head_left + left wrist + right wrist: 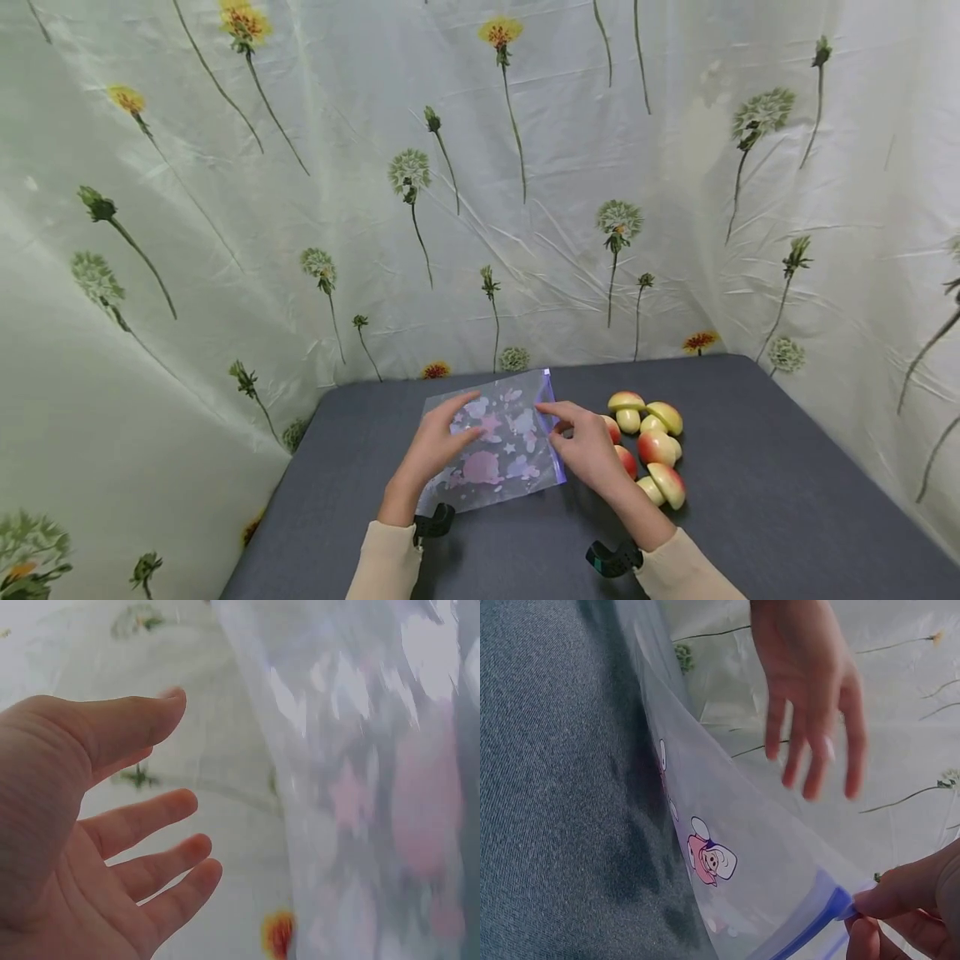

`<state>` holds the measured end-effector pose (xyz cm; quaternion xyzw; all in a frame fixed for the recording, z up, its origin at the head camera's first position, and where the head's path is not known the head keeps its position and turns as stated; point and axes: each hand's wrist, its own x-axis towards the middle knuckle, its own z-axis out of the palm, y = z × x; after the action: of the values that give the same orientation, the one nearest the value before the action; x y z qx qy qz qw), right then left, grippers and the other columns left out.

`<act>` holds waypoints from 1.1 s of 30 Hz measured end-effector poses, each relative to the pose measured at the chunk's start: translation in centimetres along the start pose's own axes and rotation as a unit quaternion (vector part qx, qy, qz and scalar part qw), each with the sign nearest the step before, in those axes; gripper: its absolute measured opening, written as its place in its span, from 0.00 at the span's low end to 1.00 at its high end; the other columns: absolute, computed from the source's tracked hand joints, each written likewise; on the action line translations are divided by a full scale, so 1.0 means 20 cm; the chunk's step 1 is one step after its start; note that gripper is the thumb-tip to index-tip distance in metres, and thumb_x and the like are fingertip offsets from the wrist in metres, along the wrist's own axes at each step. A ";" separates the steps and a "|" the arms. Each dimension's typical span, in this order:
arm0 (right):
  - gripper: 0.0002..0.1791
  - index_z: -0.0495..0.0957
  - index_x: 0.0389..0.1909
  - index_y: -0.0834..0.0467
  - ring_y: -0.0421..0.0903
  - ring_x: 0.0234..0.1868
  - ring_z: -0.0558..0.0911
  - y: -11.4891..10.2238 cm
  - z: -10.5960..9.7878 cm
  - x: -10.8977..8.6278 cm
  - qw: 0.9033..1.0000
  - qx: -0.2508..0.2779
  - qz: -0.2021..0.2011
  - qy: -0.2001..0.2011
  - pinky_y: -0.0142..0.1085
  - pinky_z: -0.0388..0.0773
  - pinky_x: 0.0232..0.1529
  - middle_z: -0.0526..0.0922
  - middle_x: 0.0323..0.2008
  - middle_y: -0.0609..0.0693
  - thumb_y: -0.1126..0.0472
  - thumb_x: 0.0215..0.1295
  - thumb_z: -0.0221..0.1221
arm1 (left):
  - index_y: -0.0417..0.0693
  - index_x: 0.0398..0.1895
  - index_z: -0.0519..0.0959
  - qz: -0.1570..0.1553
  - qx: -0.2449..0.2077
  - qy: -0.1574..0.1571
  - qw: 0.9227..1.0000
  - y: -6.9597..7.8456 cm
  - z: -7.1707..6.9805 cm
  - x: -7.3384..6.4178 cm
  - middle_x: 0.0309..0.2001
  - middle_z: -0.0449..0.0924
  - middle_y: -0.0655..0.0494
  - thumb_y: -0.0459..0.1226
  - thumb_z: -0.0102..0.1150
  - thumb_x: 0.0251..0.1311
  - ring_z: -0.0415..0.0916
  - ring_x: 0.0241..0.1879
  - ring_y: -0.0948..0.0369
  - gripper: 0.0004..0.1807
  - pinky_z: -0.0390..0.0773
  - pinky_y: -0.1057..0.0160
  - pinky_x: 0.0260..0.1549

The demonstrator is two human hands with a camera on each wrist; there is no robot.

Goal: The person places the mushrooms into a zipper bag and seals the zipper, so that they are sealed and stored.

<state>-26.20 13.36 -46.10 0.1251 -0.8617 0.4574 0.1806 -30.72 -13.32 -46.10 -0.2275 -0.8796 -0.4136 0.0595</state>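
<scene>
A clear zip bag (491,479) printed with pink and white cartoon figures stretches out above the dark table, its purple zip strip (559,468) on the right side. At that strip, my right hand (591,450) pinches the edge between thumb and fingers, as the blue zip (810,922) in the right wrist view shows. My left hand (435,442) hovers over the bag's left part, overlapping it in the head view. Its fingers and thumb are spread, and nothing lies between them; in the left wrist view the bag (375,795) is beside the fingertips.
Several red-and-yellow mushroom-shaped pieces (657,447) lie grouped on the table (750,517) just right of my right hand, which partly hides some of them. A pale curtain (480,242) with dandelion prints hangs behind and beside the table.
</scene>
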 end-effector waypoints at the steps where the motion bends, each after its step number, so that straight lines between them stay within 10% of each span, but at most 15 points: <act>1: 0.27 0.85 0.56 0.52 0.41 0.34 0.82 0.00 0.00 0.00 1.000 0.006 -0.003 -0.002 0.32 0.72 0.21 0.85 0.49 0.43 0.76 0.57 0.62 | 0.63 0.72 0.69 0.010 -0.005 -0.006 1.000 0.03 0.02 0.02 0.70 0.69 0.58 0.41 0.67 0.65 0.65 0.69 0.53 0.33 0.69 0.42 0.60; 14: 0.26 0.82 0.51 0.46 0.41 0.34 0.80 -0.01 0.01 0.00 0.999 0.035 -0.001 -0.012 0.34 0.77 0.25 0.83 0.46 0.41 0.76 0.58 0.62 | 0.56 0.72 0.71 0.062 -0.031 -0.027 0.997 0.18 0.21 0.15 0.69 0.71 0.59 0.45 0.68 0.64 0.67 0.68 0.55 0.32 0.69 0.44 0.61; 33: 0.26 0.75 0.54 0.47 0.41 0.37 0.81 -0.01 0.00 0.00 0.997 0.059 -0.037 -0.029 0.35 0.80 0.33 0.82 0.50 0.46 0.76 0.60 0.62 | 0.54 0.67 0.75 0.103 -0.047 -0.038 0.993 0.20 0.27 0.20 0.64 0.76 0.60 0.44 0.65 0.65 0.71 0.65 0.53 0.27 0.72 0.43 0.58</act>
<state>-26.10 13.24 -46.06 0.1807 -0.8327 0.4968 0.1645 -32.04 -5.57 -45.73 -0.3347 -0.8327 -0.4374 0.0573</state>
